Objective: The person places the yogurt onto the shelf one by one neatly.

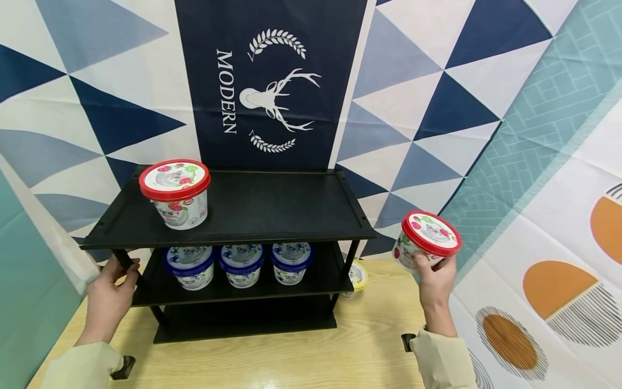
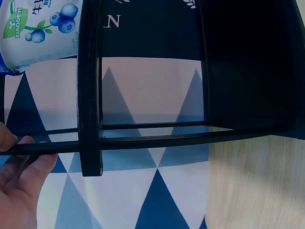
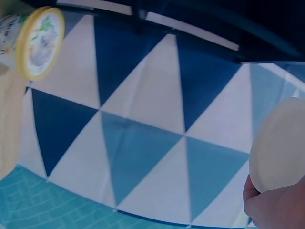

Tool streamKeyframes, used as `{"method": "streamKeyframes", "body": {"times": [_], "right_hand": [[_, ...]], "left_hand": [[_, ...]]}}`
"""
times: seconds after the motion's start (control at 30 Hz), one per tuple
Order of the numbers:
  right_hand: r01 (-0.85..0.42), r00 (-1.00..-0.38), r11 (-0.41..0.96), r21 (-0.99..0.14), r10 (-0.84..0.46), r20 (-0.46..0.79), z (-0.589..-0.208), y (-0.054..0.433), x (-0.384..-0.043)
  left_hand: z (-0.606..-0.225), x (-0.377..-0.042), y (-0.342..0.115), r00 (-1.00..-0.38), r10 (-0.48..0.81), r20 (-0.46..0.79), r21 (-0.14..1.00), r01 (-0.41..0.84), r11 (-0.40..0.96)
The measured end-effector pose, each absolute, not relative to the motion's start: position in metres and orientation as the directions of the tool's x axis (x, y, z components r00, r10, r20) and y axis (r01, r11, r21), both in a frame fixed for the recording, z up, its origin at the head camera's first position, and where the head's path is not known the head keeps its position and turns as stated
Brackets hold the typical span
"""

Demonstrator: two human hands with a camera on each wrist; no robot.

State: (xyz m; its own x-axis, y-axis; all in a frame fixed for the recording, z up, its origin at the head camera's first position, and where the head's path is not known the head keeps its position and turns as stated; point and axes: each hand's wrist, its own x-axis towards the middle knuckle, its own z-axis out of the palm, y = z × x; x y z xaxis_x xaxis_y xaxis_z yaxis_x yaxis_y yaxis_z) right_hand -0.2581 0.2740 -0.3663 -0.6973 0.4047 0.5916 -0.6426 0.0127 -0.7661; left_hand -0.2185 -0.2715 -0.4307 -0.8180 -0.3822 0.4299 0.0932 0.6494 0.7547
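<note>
Holding a red-lidded tub (image 1: 426, 241) off to the right of the black shelf (image 1: 277, 208), pinched in the right hand (image 1: 437, 283).
White in the middle, the lid bears pink berries and green print; the pale side has more fruit, and the tub tilts between thumb and fingers. Meanwhile the left hand (image 1: 110, 294) grips a post of the shelf. The right wrist view alone shows the tub's plain whitish base (image 3: 281, 148), while the left wrist view shows clear blueberries and "XIAODEYI" on a blue-lidded tub (image 2: 40, 31), too small to read from the head.
</note>
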Motion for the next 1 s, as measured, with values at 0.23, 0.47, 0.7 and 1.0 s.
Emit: {"method": "streamKeyframes", "body": {"times": [0.23, 0.47, 0.7, 1.0], "right_hand": [[-0.679, -0.683, -0.001, -0.734, 0.367, 0.632, -0.347, 0.259, -0.247], [-0.644, -0.718, 0.024, -0.765, 0.327, 0.615, -0.321, 0.243, -0.235], [-0.618, -0.749, 0.064, -0.784, 0.254, 0.611, -0.300, 0.221, -0.229], [-0.632, -0.764, 0.014, -0.775, 0.159, 0.626, -0.291, 0.187, -0.234]], "left_hand": [[-0.430, -0.218, -0.272, -0.828, -0.389, 0.404, 0.755, 0.061, 0.653], [-0.430, -0.219, -0.272, -0.835, -0.399, 0.379, 0.776, 0.051, 0.629], [-0.431, -0.219, -0.273, -0.832, -0.400, 0.384, 0.781, 0.062, 0.621], [-0.429, -0.218, -0.272, -0.833, -0.396, 0.385, 0.777, 0.062, 0.626]]}}
